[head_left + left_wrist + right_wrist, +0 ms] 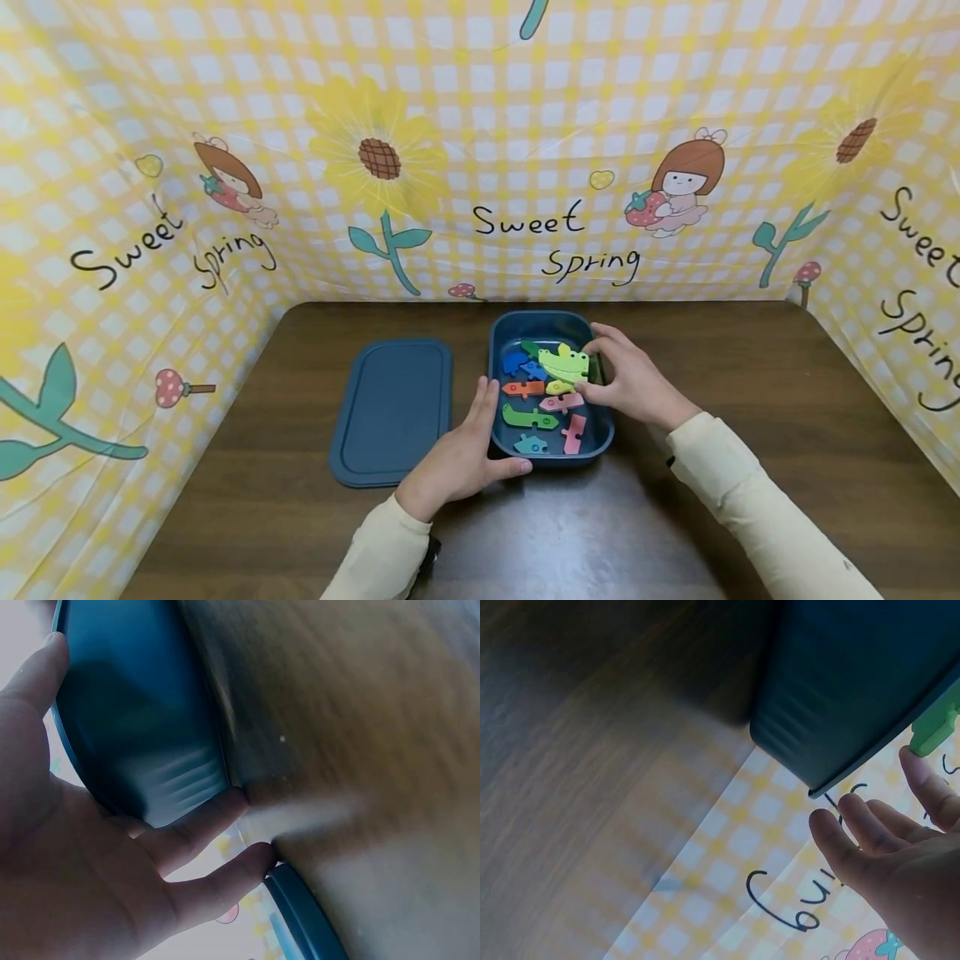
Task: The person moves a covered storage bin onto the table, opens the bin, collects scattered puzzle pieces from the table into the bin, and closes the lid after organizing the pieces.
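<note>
A dark blue box (551, 462) stands on the table with several colourful puzzle pieces inside. My right hand (630, 379) reaches over its right rim and pinches a light green crocodile-head piece (564, 363) between thumb and fingers. In the right wrist view, a fingertip of the right hand (900, 862) meets the green piece. My left hand (465, 454) rests against the box's left wall, its fingers extended and its thumb by the near rim. The left wrist view has the left hand (97, 855) beside the box (135, 697). Below the crocodile head lie orange (522, 389), pink and green pieces.
A matching dark blue lid (393, 412) lies flat on the brown wooden table (262, 467), left of the box. Yellow checked cloth (480, 150) printed with sunflowers and lettering hangs behind the table and along both sides.
</note>
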`<state>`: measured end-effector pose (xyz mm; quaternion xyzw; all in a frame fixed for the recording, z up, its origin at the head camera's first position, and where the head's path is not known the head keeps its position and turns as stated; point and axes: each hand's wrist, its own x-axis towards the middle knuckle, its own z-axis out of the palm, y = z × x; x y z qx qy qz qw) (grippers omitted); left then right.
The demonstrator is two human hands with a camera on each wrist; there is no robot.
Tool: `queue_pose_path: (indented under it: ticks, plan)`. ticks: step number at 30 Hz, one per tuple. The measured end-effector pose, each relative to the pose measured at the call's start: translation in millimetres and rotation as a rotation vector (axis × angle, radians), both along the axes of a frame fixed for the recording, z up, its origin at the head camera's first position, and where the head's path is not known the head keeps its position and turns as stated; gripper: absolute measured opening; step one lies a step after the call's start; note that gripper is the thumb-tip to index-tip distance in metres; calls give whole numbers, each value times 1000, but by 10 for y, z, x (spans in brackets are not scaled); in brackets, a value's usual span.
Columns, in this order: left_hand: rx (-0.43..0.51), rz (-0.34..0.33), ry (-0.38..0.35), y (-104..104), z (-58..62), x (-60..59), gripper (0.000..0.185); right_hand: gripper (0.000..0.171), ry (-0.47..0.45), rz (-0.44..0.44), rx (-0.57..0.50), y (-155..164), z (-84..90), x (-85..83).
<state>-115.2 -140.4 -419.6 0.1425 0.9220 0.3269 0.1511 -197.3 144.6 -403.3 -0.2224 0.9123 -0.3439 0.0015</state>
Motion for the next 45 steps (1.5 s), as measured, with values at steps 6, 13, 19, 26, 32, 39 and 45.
queue_pose_path:
  ticks: [6,13,19,26,32,39,45]
  plan:
    - [-5,-2,-8,10,27,4,114,48,-13,15,14,-69,27,-10]
    - [6,-8,-10,-5,24,13,113,50,-35,22,26,-127,43,-18]
    - [7,-10,-7,-17,4,9,114,54,-37,23,29,-149,52,-15]
    - [5,-11,-6,-21,12,11,114,55,-85,-1,23,-158,61,-7]
    - [3,-15,-3,-14,15,13,114,56,-94,-4,32,-171,55,-17]
    - [1,-15,-2,-9,6,3,113,57,-86,6,43,-191,57,-21]
    - [-6,-13,0,-10,-10,-2,114,56,-74,18,50,-202,54,-26]
